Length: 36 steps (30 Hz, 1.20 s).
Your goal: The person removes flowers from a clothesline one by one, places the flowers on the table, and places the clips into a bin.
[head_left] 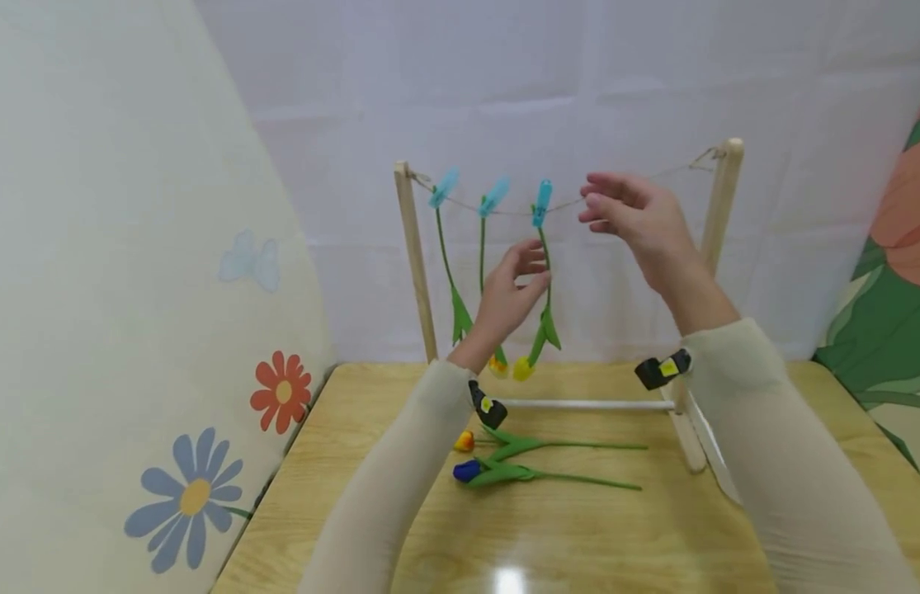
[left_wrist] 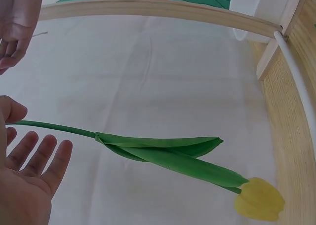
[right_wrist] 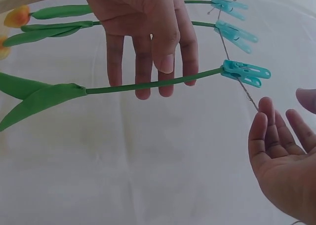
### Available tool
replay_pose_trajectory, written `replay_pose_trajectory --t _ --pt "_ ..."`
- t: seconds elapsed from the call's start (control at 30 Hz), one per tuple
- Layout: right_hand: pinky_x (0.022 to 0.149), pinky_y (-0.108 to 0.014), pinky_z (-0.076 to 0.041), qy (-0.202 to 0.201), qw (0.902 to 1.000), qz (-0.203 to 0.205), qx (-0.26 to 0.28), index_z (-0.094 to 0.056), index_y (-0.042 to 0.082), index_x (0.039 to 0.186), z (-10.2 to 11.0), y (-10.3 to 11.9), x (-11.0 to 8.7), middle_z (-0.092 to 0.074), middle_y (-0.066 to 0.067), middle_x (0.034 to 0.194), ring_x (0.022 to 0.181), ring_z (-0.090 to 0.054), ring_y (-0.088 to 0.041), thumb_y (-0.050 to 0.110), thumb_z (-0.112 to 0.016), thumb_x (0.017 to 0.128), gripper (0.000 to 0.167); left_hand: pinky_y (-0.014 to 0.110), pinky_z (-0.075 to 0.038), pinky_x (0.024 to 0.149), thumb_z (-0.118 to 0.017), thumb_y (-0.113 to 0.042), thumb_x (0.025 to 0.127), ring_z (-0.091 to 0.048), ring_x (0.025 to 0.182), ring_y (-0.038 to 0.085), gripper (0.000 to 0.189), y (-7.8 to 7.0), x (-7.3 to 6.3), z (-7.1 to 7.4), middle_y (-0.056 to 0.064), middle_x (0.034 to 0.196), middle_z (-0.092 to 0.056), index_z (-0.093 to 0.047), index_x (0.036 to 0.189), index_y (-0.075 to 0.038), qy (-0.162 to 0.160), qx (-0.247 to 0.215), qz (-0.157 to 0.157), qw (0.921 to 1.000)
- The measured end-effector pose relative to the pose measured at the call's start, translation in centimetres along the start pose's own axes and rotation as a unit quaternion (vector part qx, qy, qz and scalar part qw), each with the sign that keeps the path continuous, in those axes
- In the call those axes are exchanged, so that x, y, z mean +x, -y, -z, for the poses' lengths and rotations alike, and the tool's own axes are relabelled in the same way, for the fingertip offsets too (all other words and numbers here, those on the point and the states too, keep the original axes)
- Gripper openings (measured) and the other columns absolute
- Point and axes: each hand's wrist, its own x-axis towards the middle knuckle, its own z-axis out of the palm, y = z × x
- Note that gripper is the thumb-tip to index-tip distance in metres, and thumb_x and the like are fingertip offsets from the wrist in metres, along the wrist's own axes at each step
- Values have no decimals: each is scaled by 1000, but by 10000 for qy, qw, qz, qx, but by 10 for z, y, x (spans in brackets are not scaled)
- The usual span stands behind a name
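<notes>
A yellow artificial tulip (left_wrist: 259,200) hangs head down from a blue clothespin (right_wrist: 242,71) clipped on a thin string (right_wrist: 247,93). My left hand (head_left: 507,289) is at its green stem (right_wrist: 128,88), fingers behind and thumb in front, loosely spread rather than gripping. To the right of that clothespin, my right hand (head_left: 641,219) is raised at the string with relaxed fingers; the fingertips (right_wrist: 265,104) are close to it, and whether they touch cannot be told. Two more clothespins, a left one (head_left: 445,188) and a middle one (head_left: 493,198), hold tulips on the string's left part.
A wooden post (head_left: 415,264) on the left and another (head_left: 723,202) on the right carry the string. A white rod (head_left: 586,405) runs low between them. On the wooden table (head_left: 563,536) lie a blue tulip (head_left: 467,471) and an orange-yellow tulip (head_left: 464,441).
</notes>
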Motion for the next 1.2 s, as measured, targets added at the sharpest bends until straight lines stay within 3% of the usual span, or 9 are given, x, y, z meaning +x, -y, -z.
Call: replay_pose_trajectory --t 0.37,0.6,0.93,1.2 --pt "88 -23 -57 168 9996 37 -237 -58 3 139 -14 0 9 -60 -17 135 98 -68 -17 21 -68 98 46 33 -59 88 -64 -10 98 -66 111 23 41 -2 6 -7 13 125 -66 -55 137 -5 -56 16 137 9999" --pt "90 -27 -57 432 9966 84 -701 -54 2 142 -23 2 16 -59 -17 138 98 -67 -17 17 -62 101 44 29 -59 85 -64 -8 97 -67 105 24 36 -3 8 -10 13 118 -68 -59 132 -4 -233 50 76 9997" --pt "99 -36 -54 503 9971 -373 -427 -49 1 146 -34 1 26 -56 -17 138 98 -67 -19 15 -62 101 50 29 -59 86 -66 -8 96 -69 102 22 35 -3 10 -12 12 115 -70 -60 130 -5 -371 133 96 9992" --pt "95 -34 -56 342 9967 -553 -476 -52 4 146 -36 0 31 -60 -13 128 96 -67 -18 13 -62 101 47 29 -59 82 -68 -1 93 -70 97 23 39 0 11 -16 12 110 -72 -60 131 -6 -416 253 65 9988"
